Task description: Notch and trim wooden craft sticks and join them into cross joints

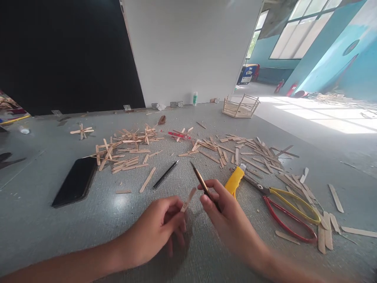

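Note:
My left hand [159,228] pinches a short wooden craft stick [188,199] with dark marks near its lower end, holding it tilted above the grey floor. My right hand [228,214] grips a brown pen [201,179], its tip pointing up and away to the left. The stick and the pen sit close together, a small gap between them. A yellow utility knife [235,181] lies just beyond my right hand.
Several loose craft sticks [129,151] litter the floor. A black pen [165,174] and a black phone [75,181] lie at left. Red-and-yellow scissors [290,212] lie at right. A stick basket [240,106] and glue bottle [194,98] stand by the white wall.

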The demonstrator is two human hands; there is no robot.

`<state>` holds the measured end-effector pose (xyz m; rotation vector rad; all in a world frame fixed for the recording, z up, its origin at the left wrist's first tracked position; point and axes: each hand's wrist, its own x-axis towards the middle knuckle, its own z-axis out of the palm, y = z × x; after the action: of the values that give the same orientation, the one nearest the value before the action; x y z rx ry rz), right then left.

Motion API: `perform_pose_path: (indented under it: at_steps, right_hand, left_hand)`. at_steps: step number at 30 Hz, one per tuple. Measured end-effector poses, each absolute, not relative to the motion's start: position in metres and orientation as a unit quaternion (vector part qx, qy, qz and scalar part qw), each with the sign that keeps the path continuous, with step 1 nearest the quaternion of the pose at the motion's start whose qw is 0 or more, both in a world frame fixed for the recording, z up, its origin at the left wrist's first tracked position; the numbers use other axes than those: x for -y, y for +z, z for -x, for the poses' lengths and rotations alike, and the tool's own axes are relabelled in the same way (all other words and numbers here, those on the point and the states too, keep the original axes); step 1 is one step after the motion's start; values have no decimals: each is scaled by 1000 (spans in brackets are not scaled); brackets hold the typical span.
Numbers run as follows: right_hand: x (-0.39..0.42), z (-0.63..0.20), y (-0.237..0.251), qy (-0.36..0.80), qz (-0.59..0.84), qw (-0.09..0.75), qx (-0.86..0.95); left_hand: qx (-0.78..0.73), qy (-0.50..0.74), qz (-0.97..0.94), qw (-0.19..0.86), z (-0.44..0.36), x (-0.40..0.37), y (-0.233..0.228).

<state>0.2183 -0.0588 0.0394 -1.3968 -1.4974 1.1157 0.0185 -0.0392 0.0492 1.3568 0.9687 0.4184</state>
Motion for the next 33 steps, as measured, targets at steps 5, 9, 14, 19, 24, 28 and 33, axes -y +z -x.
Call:
perform_pose_path:
  at_steps: [5, 9, 14, 19, 24, 28, 33]
  right_hand:
    - [51, -230, 36, 346, 566, 376, 646]
    - [48, -239, 28, 196, 539, 326, 752]
    - [50, -245, 12, 135, 481, 283, 819]
    - [54, -244, 5, 112, 421, 345, 832]
    - [58, -249, -6, 105, 411, 289, 858]
    - [60, -255, -17, 65, 403, 270, 872]
    - [61, -253, -18, 24, 399, 259, 880]
  left_hand:
    - [-444, 276, -598, 608, -14, 22, 35]
    - [-439, 280, -607, 601, -13, 18, 28]
    - [-439, 272, -627, 583, -11, 20, 25]
    - [-436, 282, -640, 566, -9, 21, 23]
    - [-449, 291, -654, 535, -10, 22, 23]
    - [-452, 291, -668, 515, -11, 22, 24]
    - [-448, 286, -679, 506, -10, 23, 26]
